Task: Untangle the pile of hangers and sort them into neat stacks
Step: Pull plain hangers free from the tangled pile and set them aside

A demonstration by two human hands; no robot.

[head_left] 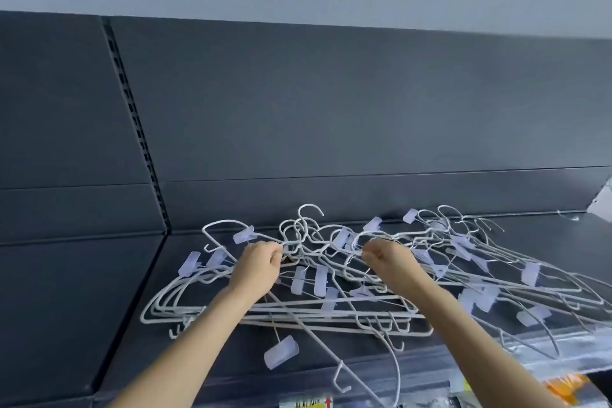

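Nearest to me, at the bottom edge, I see a clear plastic price strip (414,374) along the front lip of the shelf (82,308), with a yellow label and something orange below it at the right. One white wire hanger (341,378) hangs its hook over that front lip, and a loose translucent clip (281,352) dangles just above it.

My two bare forearms reach up from the lower corners. My left hand (256,270) is curled tight, fingers pinched around white wire near the hooks at the left-centre of the tangle. My right hand (389,263) is likewise closed in a fist-like pinch on wire at the centre-right. The hands are near each other but apart, both knuckles-up.

The pile of hangers (347,281) sprawls across the dark shelf from left of centre to the right edge: thin white frames crossing each other, pale clips scattered through them, hooks pointing various ways. I see no sorted stack.

Behind the pile rises the dark back panel (331,103), with a slotted upright (132,116) at left, and a pale wall above.
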